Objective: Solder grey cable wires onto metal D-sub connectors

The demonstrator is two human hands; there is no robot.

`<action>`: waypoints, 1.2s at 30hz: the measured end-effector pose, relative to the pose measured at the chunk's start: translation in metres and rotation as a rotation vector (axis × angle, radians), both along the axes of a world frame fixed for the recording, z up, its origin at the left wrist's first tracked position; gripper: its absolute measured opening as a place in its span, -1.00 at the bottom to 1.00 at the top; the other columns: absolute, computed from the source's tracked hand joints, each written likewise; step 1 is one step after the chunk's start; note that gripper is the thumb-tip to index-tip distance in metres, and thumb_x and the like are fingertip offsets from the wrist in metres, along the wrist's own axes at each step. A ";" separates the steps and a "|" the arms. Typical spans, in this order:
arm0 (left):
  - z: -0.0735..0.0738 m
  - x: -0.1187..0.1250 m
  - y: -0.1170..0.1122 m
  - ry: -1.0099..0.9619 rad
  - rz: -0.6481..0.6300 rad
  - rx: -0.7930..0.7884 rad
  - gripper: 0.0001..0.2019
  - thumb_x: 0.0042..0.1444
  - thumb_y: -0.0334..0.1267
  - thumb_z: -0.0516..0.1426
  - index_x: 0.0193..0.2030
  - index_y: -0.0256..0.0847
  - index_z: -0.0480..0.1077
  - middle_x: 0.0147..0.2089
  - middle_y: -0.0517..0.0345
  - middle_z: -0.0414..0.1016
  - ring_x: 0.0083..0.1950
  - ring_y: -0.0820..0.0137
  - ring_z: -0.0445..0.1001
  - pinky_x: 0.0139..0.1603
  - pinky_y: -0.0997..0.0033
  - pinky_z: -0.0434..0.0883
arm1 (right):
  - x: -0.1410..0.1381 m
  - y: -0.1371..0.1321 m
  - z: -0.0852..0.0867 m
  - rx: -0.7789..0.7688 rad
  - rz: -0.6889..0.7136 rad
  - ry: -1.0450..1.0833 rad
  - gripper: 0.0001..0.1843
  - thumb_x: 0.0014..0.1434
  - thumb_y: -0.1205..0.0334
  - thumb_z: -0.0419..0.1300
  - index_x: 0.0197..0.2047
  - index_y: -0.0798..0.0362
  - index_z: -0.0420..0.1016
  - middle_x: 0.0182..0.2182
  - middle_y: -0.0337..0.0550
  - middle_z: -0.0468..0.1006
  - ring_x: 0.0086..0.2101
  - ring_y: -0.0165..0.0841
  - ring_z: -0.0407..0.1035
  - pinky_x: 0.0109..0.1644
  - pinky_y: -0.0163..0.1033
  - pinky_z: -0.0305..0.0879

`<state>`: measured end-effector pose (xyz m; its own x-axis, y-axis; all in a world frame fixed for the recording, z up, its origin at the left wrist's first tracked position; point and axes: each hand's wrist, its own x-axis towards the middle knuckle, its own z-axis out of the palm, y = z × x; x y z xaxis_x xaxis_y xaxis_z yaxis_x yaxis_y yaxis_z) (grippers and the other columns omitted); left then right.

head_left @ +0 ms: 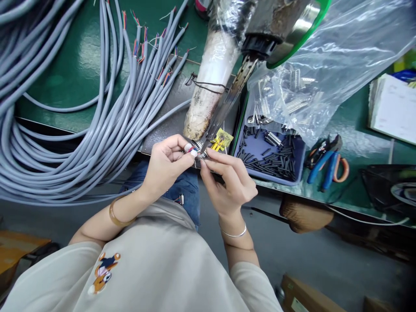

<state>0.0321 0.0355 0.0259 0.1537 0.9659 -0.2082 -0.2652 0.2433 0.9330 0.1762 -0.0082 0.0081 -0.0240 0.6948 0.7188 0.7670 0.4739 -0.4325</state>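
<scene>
My left hand (pixel 169 162) pinches the thin coloured wires (pixel 191 150) at a cable's stripped end, white tape or covering on its fingertips. Facing it, my right hand (pixel 227 175) is closed with thumb and forefinger at the end of a small metal multi-pin connector (pixel 196 145). The fingertips partly hide the connector. Down to this spot reaches the slanting metal barrel of a soldering iron (pixel 232 93), its tip close to the connector and wires. Just beyond my right fingertips lies a small yellow piece (pixel 222 139).
Many grey cables (pixel 123 125) with stripped ends cover the left side. A plastic-wrapped white tube (pixel 211 82) hangs beside the iron. To the right are a blue tray (pixel 300 160) of short black tubes, a clear bag (pixel 328 99) of connectors, and pliers (pixel 329 167).
</scene>
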 end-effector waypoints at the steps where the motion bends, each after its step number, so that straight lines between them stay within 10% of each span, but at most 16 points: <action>1: 0.000 -0.001 0.000 0.004 -0.008 -0.013 -0.80 -0.08 -0.39 0.36 -0.49 -0.23 0.39 -0.62 0.40 0.26 -0.65 0.68 0.08 -0.61 0.64 0.18 | 0.000 -0.001 0.000 0.006 -0.001 -0.021 -0.80 0.18 0.43 0.37 -0.20 -0.03 0.51 -0.14 -0.15 0.73 -0.22 -0.34 0.66 -0.13 -0.27 0.62; 36: 0.001 -0.005 0.011 -0.129 -0.129 -0.148 -0.68 -0.21 -0.30 0.47 -0.52 -0.26 0.38 -0.61 0.40 0.29 -0.67 0.72 0.06 -0.66 0.62 0.07 | 0.002 0.008 -0.002 -0.061 0.064 0.104 -0.82 0.19 0.45 0.36 -0.23 -0.02 0.51 -0.21 -0.21 0.72 -0.24 -0.37 0.63 -0.16 -0.25 0.59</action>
<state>0.0275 0.0462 0.0267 0.3089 0.8969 -0.3166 -0.3376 0.4146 0.8451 0.1786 0.0002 0.0062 0.0026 0.7368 0.6761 0.6854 0.4910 -0.5377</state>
